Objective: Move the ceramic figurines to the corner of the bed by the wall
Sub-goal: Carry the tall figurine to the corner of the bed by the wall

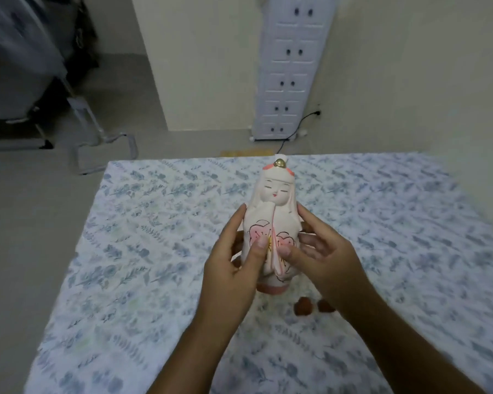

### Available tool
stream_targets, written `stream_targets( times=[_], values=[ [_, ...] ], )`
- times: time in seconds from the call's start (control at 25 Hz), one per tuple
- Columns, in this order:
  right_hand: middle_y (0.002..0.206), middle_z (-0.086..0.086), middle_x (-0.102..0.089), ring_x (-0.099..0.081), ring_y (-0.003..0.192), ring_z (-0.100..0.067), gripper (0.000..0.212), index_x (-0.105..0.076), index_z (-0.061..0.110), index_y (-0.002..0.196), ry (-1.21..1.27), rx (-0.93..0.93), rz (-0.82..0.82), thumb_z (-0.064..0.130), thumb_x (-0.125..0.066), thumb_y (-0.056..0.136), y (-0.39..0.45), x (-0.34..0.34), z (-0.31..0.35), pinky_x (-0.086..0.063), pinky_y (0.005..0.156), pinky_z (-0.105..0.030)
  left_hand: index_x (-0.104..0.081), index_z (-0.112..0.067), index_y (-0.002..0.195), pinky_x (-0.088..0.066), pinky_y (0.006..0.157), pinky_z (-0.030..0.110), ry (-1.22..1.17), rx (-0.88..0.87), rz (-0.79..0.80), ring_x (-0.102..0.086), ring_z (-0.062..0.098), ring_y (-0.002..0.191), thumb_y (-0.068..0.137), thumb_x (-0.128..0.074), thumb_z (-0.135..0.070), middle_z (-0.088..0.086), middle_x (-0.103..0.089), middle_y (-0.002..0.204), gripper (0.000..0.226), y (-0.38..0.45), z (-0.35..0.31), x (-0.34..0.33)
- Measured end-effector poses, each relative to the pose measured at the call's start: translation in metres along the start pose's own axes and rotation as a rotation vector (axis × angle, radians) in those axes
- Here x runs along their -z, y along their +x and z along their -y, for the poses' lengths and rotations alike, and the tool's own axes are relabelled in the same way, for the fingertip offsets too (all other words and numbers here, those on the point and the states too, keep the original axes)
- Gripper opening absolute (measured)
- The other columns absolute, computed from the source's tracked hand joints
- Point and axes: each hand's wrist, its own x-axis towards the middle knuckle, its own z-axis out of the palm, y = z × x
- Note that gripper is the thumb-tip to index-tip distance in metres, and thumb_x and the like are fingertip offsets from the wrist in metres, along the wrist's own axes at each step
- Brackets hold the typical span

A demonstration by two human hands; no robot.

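Observation:
A white ceramic figurine with pink flowers, a painted face and a gold knob on top stands upright over the middle of the bed. My left hand grips its left side, thumb across the front. My right hand clasps its right side, thumb on the front too. Its pink base shows just below my hands; whether it touches the sheet is unclear. Two small brown objects lie on the sheet right behind the base, partly hidden by my right wrist.
The bed has a white sheet with blue floral print; its left edge drops to a grey floor. A cream wall runs along the far and right side. A white panelled cabinet with a black cable stands beyond. A metal rack with clothes is at far left.

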Motion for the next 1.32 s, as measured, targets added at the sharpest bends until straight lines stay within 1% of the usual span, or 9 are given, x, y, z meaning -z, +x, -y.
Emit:
stream_targets(
  times=[0.08, 0.32, 0.44, 0.56, 0.64, 0.8, 1.0, 1.12, 1.32],
  values=[
    [0.111, 0.023, -0.075, -0.073, 0.104, -0.006, 0.07, -0.049, 0.043, 0.133, 0.036, -0.005, -0.087, 0.02, -0.077, 0.074, -0.003, 0.047, 0.004, -0.058, 0.081, -0.019, -0.048, -0.052, 0.137, -0.061, 0.083, 0.027, 0.002, -0.015, 0.102, -0.069, 0.005, 0.109, 0.086, -0.064, -0.043, -0.007, -0.07, 0.121, 0.053, 0.017, -0.01, -0.046],
    [0.11, 0.01, -0.079, -0.074, 0.101, -0.01, 0.082, -0.044, 0.036, 0.142, 0.076, -0.058, -0.292, 0.002, -0.081, 0.077, 0.021, 0.213, -0.043, -0.061, 0.077, -0.024, -0.044, -0.045, 0.145, -0.055, 0.099, 0.041, 0.107, -0.052, 0.362, -0.058, 0.007, 0.126, 0.095, -0.06, -0.05, -0.015, -0.055, 0.142, 0.053, 0.081, -0.002, -0.218],
    [0.122, 0.003, -0.075, -0.073, 0.107, -0.012, 0.092, -0.044, 0.031, 0.149, 0.072, -0.094, -0.372, 0.002, -0.086, 0.073, 0.05, 0.307, -0.084, -0.062, 0.085, -0.034, -0.046, -0.048, 0.141, -0.046, 0.103, 0.022, 0.143, -0.063, 0.468, -0.051, -0.002, 0.13, 0.1, -0.055, -0.044, -0.027, -0.053, 0.14, 0.043, 0.119, 0.005, -0.315],
    [0.119, 0.011, -0.073, -0.071, 0.104, -0.001, 0.101, -0.042, 0.04, 0.149, 0.028, -0.104, -0.492, 0.008, -0.092, 0.067, 0.087, 0.386, -0.118, -0.061, 0.081, -0.029, -0.046, -0.044, 0.137, -0.046, 0.087, 0.005, 0.12, -0.021, 0.544, -0.052, -0.016, 0.12, 0.105, -0.047, -0.026, -0.036, -0.057, 0.129, 0.037, 0.161, 0.013, -0.412],
    [0.111, 0.016, -0.074, -0.07, 0.098, 0.005, 0.09, -0.052, 0.042, 0.141, 0.001, -0.087, -0.54, 0.011, -0.093, 0.067, 0.115, 0.429, -0.135, -0.061, 0.077, -0.023, -0.049, -0.035, 0.138, -0.048, 0.085, 0.007, 0.105, 0.026, 0.537, -0.054, -0.019, 0.113, 0.108, -0.043, -0.022, -0.027, -0.056, 0.128, 0.034, 0.191, 0.025, -0.47],
    [0.096, 0.024, -0.076, -0.073, 0.094, -0.002, 0.059, -0.064, 0.051, 0.106, -0.003, -0.046, -0.646, 0.018, -0.094, 0.066, 0.169, 0.492, -0.17, -0.06, 0.071, -0.021, -0.059, -0.025, 0.133, -0.051, 0.093, 0.021, 0.111, 0.078, 0.493, -0.06, -0.003, 0.111, 0.11, -0.037, -0.022, -0.011, -0.063, 0.126, 0.033, 0.255, 0.057, -0.566],
    [0.109, 0.019, -0.071, -0.071, 0.104, -0.008, 0.063, -0.054, 0.062, 0.103, 0.008, -0.034, -0.816, 0.055, -0.089, 0.052, 0.207, 0.529, -0.215, -0.063, 0.083, -0.044, -0.059, -0.019, 0.137, -0.048, 0.101, 0.026, 0.161, 0.118, 0.533, -0.059, 0.008, 0.119, 0.109, -0.037, -0.019, -0.002, -0.062, 0.134, 0.035, 0.297, 0.091, -0.626],
    [0.114, 0.016, -0.069, -0.069, 0.106, -0.007, 0.062, -0.054, 0.057, 0.109, -0.075, -0.041, -0.835, 0.059, -0.085, 0.056, 0.219, 0.532, -0.229, -0.062, 0.084, -0.043, -0.057, -0.022, 0.141, -0.046, 0.109, 0.03, 0.128, 0.142, 0.512, -0.055, 0.011, 0.13, 0.109, -0.041, -0.018, -0.001, -0.06, 0.143, 0.037, 0.308, 0.105, -0.633],
    [0.126, 0.011, -0.065, -0.065, 0.114, -0.01, 0.081, -0.051, 0.038, 0.13, -0.217, -0.061, -0.848, 0.068, -0.081, 0.061, 0.23, 0.522, -0.244, -0.061, 0.085, -0.044, -0.062, -0.022, 0.134, -0.053, 0.097, 0.03, 0.103, 0.142, 0.477, -0.063, 0.014, 0.119, 0.108, -0.039, -0.012, -0.002, -0.067, 0.13, 0.036, 0.316, 0.106, -0.628]
  ],
)
